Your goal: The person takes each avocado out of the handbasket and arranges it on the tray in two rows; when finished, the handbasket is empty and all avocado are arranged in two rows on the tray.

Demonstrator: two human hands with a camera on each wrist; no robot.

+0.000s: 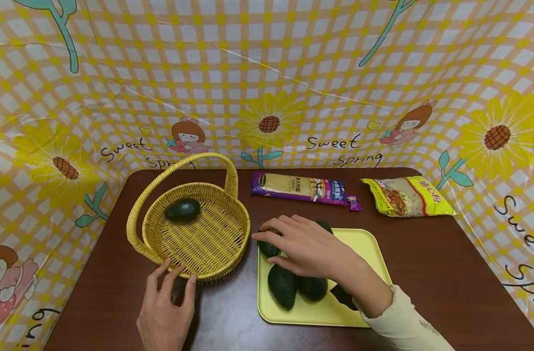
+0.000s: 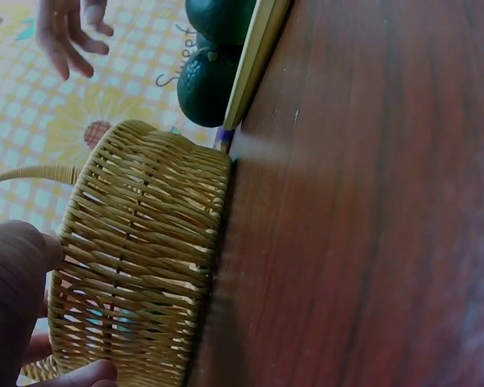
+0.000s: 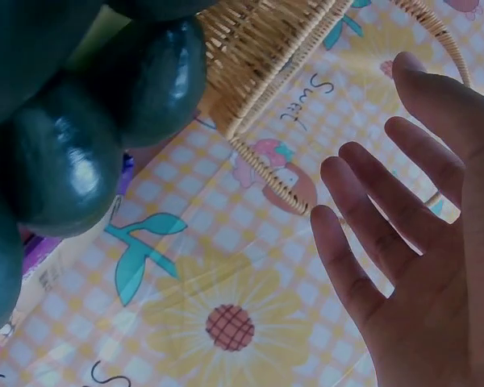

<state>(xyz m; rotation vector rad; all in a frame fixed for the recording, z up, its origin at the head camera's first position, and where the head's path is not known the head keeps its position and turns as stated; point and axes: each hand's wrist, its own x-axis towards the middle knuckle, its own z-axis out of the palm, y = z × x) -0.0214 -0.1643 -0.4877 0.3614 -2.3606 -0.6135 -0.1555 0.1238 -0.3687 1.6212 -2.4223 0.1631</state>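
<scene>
A yellow woven basket (image 1: 205,239) with an arched handle stands at the left, one dark green avocado (image 1: 182,210) lying in it. At its near rim is my left hand (image 1: 168,302), fingertips resting on the edge; the left wrist view shows the thumb (image 2: 20,262) against the rim. A yellow tray (image 1: 363,243) to the right bears several dark green avocados (image 1: 282,286). Over these hovers my right hand (image 1: 304,246), fingers spread and holding nothing, and it hides some of them. In the right wrist view its fingers (image 3: 387,193) are apart from the avocados.
Behind the tray lies a purple-ended pasta packet (image 1: 297,188), with a small purple sachet (image 1: 354,203) at its right end. A yellow bag (image 1: 409,196) lies at the back right. Checked cloth (image 1: 267,63) hangs behind and beside the brown table (image 1: 446,282).
</scene>
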